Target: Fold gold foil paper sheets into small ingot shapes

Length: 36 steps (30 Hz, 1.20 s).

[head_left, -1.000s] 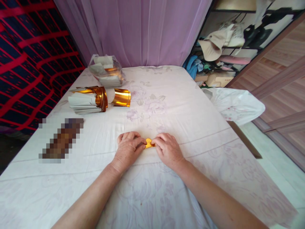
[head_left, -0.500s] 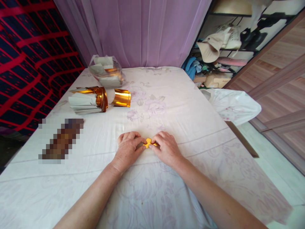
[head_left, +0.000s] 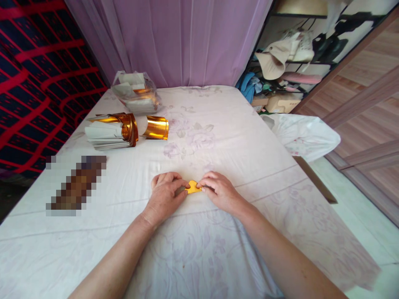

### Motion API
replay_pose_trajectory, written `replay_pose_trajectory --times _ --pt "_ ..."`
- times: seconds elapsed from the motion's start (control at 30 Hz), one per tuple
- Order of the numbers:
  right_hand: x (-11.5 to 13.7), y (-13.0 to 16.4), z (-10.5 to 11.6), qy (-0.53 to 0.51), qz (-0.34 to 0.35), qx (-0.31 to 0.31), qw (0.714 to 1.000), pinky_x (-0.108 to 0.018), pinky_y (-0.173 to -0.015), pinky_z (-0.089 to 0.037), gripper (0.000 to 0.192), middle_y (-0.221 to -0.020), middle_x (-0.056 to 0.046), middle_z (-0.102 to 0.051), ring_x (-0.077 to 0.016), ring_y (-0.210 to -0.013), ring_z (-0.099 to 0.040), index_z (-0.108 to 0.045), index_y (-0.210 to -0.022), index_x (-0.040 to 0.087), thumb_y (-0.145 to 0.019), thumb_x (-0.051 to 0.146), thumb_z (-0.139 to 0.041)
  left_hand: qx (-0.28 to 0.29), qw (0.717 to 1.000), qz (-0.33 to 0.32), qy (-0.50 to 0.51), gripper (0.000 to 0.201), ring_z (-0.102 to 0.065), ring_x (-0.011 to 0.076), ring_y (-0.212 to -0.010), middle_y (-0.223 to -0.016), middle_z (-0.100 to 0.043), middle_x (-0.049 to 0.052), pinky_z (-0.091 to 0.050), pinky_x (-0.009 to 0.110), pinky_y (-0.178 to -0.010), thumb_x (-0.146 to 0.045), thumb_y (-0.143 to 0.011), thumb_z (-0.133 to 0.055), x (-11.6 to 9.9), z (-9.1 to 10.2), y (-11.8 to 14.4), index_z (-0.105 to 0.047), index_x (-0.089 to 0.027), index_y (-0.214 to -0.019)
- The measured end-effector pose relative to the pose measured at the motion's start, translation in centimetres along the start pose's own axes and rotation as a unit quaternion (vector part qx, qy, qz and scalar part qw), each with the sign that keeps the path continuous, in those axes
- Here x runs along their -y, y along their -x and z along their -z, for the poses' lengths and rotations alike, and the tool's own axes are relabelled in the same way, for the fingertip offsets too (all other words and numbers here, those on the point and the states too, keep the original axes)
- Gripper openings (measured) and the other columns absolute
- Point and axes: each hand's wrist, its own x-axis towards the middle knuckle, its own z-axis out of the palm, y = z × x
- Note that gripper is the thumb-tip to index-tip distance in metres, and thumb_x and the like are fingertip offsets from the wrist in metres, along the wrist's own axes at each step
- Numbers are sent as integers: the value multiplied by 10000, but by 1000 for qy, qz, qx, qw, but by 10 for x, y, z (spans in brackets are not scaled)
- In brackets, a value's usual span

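A small piece of folded gold paper (head_left: 193, 187) lies low over the floral cloth, between my two hands. My left hand (head_left: 166, 191) pinches its left end between thumb and fingers. At the other end, my right hand (head_left: 220, 190) is closed on it with thumb and forefinger. Parts of the paper are covered by the fingertips. Farther off to the left is a stack of gold-and-white paper sheets (head_left: 109, 135), curled at one end, with a curled gold sheet (head_left: 157, 127) beside it.
Behind the stack stands a clear plastic bag (head_left: 135, 93) holding more sheets. A pixelated dark patch (head_left: 76, 182) covers something at the left. The floral cloth (head_left: 199, 249) spreads over the surface. A white bag (head_left: 307, 135) and shelves (head_left: 296, 62) are beyond the right edge.
My right thumb has shifted slightly right along the gold paper, whose visible shape looks a little different. Both hands still hold it. The whole view has moved slightly.
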Motion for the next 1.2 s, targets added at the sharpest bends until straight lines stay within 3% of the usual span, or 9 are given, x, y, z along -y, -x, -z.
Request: replay_pose_trajectory --times 0.2,0.4,0.8,1.2 --pt "4 3 0 -2 21 -23 1000 -288 -772 -443 186 -923 -33 -661 -154 -849 -600 -703 -927 205 -867 98 -563 -20 1000 -9 -6 151 -521 227 -1023 -1031 -622 15 -310 457 -975 -352 -813 -675 -4 0 2 -725 -310 -949" --pt "16 -1 -9 60 -42 -51 996 -308 -761 -418 11 -863 -25 -643 -176 -842 -590 -687 -834 203 -825 203 -693 -49 999 -1 -25 117 -541 225 -990 -1005 -637 20 -310 465 -956 -369 -859 -647 -8 -5 1 -725 -303 -915" --pt "1 2 5 -47 -41 4 998 -278 -806 -479 332 -941 -25 -665 -144 -880 -613 -722 -927 223 -776 -28 -566 -4 1000 8 -1 196 -543 224 -1061 -1074 -646 -1 -314 456 -977 -223 -838 -640 3 -2 1 -732 -337 -968" --pt "-4 1 5 -72 -36 8 997 -283 -828 -502 373 -982 -43 -674 -150 -898 -633 -730 -937 203 -753 -50 -527 40 999 0 25 299 -528 240 -1160 -1179 -637 -1 -320 478 -1027 -180 -818 -599 16 5 2 -710 -344 -1042"
